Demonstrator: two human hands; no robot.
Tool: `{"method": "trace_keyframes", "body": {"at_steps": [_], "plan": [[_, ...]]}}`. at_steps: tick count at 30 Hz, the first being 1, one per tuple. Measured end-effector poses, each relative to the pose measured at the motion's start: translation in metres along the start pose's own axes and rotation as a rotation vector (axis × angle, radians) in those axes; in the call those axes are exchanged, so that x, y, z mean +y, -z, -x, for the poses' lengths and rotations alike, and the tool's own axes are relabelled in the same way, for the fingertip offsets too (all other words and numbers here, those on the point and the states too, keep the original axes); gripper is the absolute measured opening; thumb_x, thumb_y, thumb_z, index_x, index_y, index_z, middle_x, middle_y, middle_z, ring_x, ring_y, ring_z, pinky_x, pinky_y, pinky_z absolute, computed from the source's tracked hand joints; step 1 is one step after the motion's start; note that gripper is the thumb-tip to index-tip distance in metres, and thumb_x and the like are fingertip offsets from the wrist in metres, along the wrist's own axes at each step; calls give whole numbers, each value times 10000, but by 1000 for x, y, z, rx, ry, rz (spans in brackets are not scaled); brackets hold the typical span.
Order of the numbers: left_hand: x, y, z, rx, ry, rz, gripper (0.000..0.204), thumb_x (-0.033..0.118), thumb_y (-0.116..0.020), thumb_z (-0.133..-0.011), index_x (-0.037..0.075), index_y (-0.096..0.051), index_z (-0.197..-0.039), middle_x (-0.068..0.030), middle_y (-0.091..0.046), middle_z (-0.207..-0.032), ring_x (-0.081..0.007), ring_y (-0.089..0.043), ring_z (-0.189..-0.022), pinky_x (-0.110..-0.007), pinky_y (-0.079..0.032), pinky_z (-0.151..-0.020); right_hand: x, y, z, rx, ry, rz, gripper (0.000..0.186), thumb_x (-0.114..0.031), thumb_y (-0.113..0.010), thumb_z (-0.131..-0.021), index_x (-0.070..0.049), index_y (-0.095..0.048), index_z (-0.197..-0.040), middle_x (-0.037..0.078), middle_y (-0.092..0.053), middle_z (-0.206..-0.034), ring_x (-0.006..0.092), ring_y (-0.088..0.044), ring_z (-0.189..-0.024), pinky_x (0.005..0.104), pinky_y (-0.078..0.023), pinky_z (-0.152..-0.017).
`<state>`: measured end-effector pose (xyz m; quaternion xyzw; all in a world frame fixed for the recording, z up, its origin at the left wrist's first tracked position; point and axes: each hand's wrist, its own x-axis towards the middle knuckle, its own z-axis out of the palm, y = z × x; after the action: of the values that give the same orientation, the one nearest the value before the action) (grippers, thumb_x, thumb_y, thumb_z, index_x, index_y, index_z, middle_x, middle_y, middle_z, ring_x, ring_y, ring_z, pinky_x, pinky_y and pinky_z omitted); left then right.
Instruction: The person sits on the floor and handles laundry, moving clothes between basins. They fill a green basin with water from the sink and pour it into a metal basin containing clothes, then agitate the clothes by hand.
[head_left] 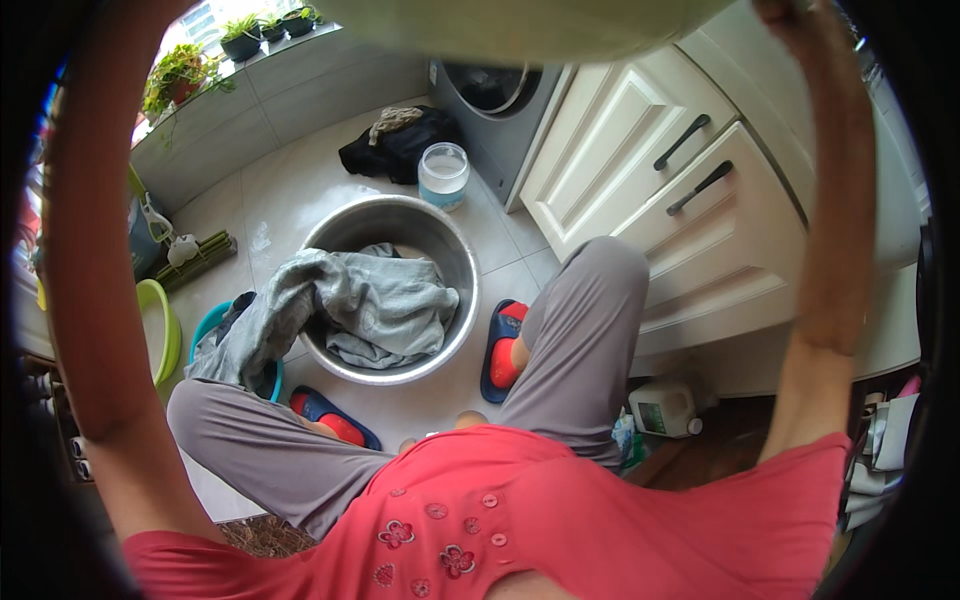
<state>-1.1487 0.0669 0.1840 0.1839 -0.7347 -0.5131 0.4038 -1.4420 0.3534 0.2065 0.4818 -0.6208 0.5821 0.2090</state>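
Note:
Both my arms are raised along the sides of the head view. My left hand is cut off above the upper edge. Only part of my right hand (785,14) shows at the top right, beside a blurred pale yellow-green thing (520,25) with a curved lower edge; its kind is unclear, and the fingers are cut off. Below, between my feet, stands a large metal basin (465,290). Grey wet-looking cloth (385,300) lies in it and hangs over its left rim, reaching a turquoise basin (212,318) that holds darker cloth.
A transparent jar (443,178) stands behind the metal basin, near a black cloth heap (400,140) and a washing machine (500,130). Cream cabinets (640,140) line the right. A green basin (160,330) leans at left; a white jug (665,408) stands by my right leg.

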Motion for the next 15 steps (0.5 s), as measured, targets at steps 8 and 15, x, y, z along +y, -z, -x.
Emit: {"method": "trace_keyframes", "body": {"at_steps": [8, 15], "plan": [[-182, 48, 158, 330, 287, 109, 120, 57, -548, -719, -9, -550, -819, -57, -588, -748, -127, -561, -600, -236, -466, -557, 69, -130, 217, -141, -635, -379, 189, 50, -613, -697, 100, -614, -879, 115, -650, -757, 157, -614, -652, 271, -499, -588], [-307, 49, 262, 428, 536, 123, 136, -11, -544, -718, -32, -559, -852, -67, -610, -765, -102, -540, -579, -219, -450, -553, 91, -182, 374, -154, -1048, -518, 328, 36, -538, -713, 124, -566, -1028, 94, -658, -869, 123, -612, -751, 238, -489, -664]]}}
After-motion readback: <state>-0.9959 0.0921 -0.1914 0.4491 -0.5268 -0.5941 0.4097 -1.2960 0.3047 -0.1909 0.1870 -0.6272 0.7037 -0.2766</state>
